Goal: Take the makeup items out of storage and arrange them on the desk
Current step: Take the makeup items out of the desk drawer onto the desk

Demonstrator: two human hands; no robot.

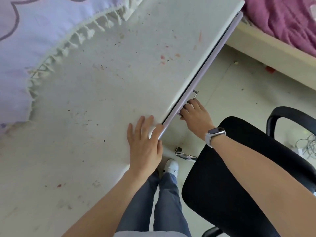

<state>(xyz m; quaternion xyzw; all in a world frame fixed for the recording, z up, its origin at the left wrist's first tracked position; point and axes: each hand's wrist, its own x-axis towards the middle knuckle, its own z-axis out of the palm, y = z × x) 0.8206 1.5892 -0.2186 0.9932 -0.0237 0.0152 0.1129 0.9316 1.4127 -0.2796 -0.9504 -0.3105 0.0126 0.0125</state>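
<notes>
Desk [95,100] | left hand [145,142] flat, fingers straight | right hand [196,115] grips drawer handle [195,95]

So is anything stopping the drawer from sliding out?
Maybe the black chair: it stands right in front of the drawer. The right hand grips the metal handle; the left hand rests on the desk.

Left hand [145,144] lies flat, palm down, fingers straight and slightly spread, the thumb tucked along the near edge. Its forearm runs back bare toward the lower left. Right hand [196,115] reaches forward and down, knuckles up, fingers curled round a thin metal handle [195,96] with the fingertips hooked out of sight beneath it. A pale smartwatch [214,134] sits on that wrist just behind the grip, and the bare right forearm stretches back to the lower right.
</notes>
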